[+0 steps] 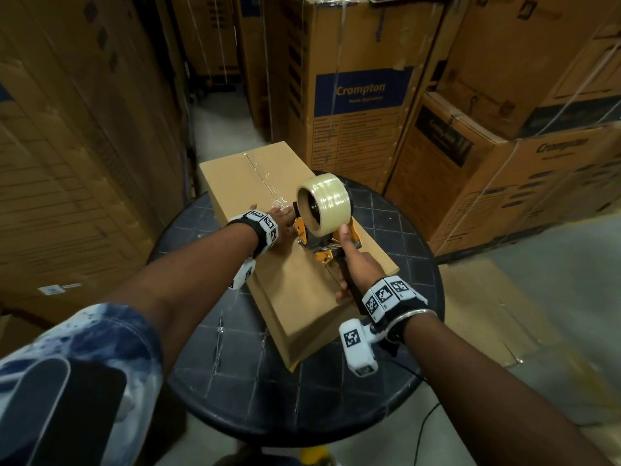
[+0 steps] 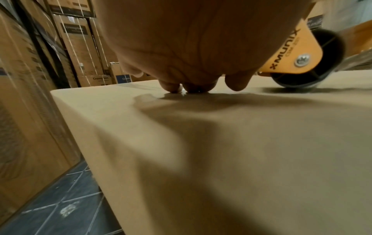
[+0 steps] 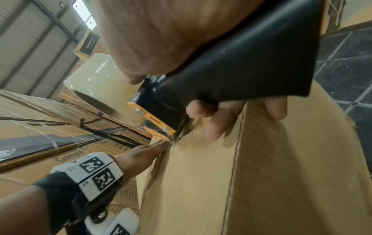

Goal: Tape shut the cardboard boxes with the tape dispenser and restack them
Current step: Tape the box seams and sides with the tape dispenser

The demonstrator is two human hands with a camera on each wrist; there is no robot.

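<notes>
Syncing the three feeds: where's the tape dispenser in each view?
Head: tape dispenser at centre, on top of the cardboard box, handle held by the right hand.
Left wrist: upper right, orange side plate and roller just past the left hand.
Right wrist: top centre, black handle and orange frame, with the clear roll to its left.
Shared landmark: the box top, which the dispenser and the left fingertips touch.

Brown cardboard box (image 1: pixel 295 264), orange tape dispenser (image 1: pixel 322 216) atop
</notes>
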